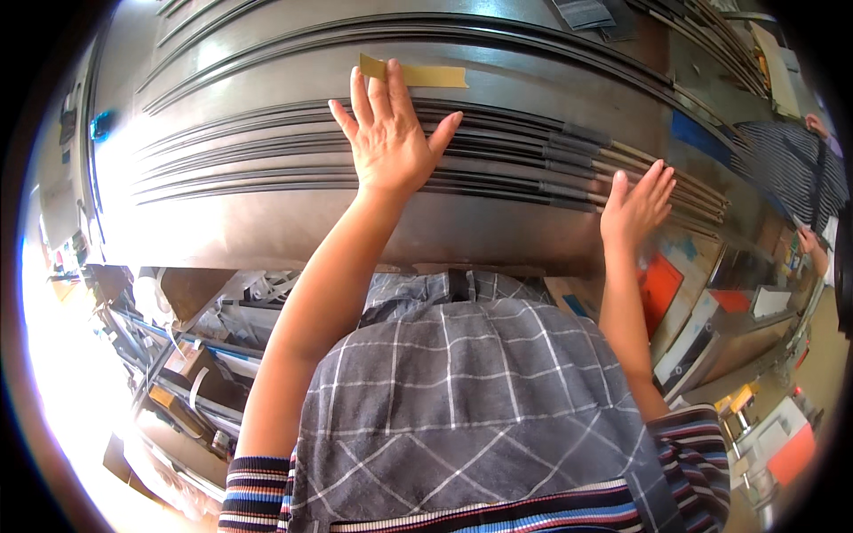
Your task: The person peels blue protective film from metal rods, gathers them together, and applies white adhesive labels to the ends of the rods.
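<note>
My left hand (388, 147) is palm down over the metal table, its fingers stretched and spread. Its fingertips lie against a strip of yellowish tape (437, 77), whose short left end angles up past the fingers. Below the palm runs a row of thin dark rods (293, 142), side by side across the table. Grey wrapped sections (566, 158) join the rods to paler ends on the right. My right hand (633, 213) is held out flat by those pale ends (702, 191), fingers extended and thumb up. Whether it touches them is not clear.
More long dark rods (400, 34) lie along the table's far side. Paler strips (720, 44) are bunched at the far right. Another person in a striped garment (791, 169) stands at the right. Shelving with boxes (200, 373) is below the table's left edge; red sheets (662, 289) are at right.
</note>
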Motion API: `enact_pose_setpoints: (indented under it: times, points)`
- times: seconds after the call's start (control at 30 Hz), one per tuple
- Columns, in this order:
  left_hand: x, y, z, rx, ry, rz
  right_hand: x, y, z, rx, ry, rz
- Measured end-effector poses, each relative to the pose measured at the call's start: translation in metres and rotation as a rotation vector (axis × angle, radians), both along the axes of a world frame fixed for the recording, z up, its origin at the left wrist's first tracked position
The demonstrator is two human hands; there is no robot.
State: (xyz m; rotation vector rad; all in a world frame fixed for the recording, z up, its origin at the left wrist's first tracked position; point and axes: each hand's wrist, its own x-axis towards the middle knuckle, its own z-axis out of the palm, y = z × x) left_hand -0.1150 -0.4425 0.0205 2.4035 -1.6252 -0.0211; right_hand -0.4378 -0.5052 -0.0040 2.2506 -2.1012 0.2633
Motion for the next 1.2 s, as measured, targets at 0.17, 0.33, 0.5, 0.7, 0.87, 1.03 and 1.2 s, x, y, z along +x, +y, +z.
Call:
enact_pose_setpoints:
  times: [0.17,0.33,0.5,0.7,0.87,1.03,1.2]
  points:
    - [0.02,0.018,-0.005,-0.163,0.25,-0.008,0.001,0.007,-0.003,-0.018,-0.026,0.033]
    - [0.073,0.03,0.003,-0.391,0.351,0.442,0.004,0.008,-0.001,-0.018,-0.042,0.032]
    - [0.05,0.029,-0.017,-0.032,-0.089,0.124,0.007,0.008,0.0,-0.011,-0.027,0.008]
    - [0.047,0.025,-0.016,-0.051,-0.069,0.112,0.003,0.005,-0.002,-0.043,-0.036,0.02]
    - [0.017,0.018,-0.003,-0.184,-0.027,0.051,0.004,0.004,-0.004,-0.05,-0.06,0.018]
    - [-0.078,-0.024,-0.002,-0.039,0.159,-0.172,0.005,0.004,-0.005,-0.042,-0.042,0.017]
    - [-0.088,-0.026,-0.006,-0.015,0.149,-0.236,-0.001,0.003,-0.007,-0.045,-0.036,0.033]
